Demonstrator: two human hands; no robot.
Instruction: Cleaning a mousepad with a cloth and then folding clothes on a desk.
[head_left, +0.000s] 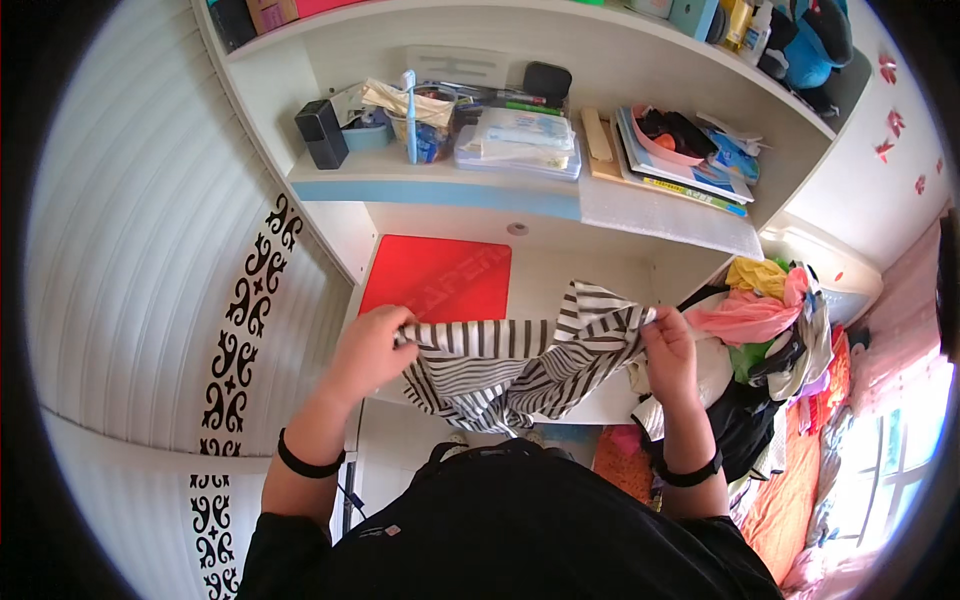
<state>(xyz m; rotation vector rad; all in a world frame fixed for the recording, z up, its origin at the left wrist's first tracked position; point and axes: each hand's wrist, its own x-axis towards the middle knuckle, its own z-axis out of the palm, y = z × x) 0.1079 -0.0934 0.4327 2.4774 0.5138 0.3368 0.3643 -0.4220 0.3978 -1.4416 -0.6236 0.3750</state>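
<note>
A black-and-white striped garment (517, 367) hangs stretched between my two hands in the head view. My left hand (375, 349) pinches its upper left corner, and my right hand (669, 349) grips the upper right part, where a flap of cloth folds upward. The lower folds bunch together in the middle, in front of my black shirt. Behind the garment, a flat red sheet (450, 277) lies on the white desk surface (577, 270), partly covered by the cloth. The garment's exact type cannot be told.
A heap of mixed clothes (757, 322) lies at the right, beside an orange bedspread (787, 495). Above the desk, a shelf edged in blue (435, 193) bears a toothbrush (411, 120), a plastic box (517, 157), books (697, 180) and a pink tray (660, 154). A white panel (150, 225) stands left.
</note>
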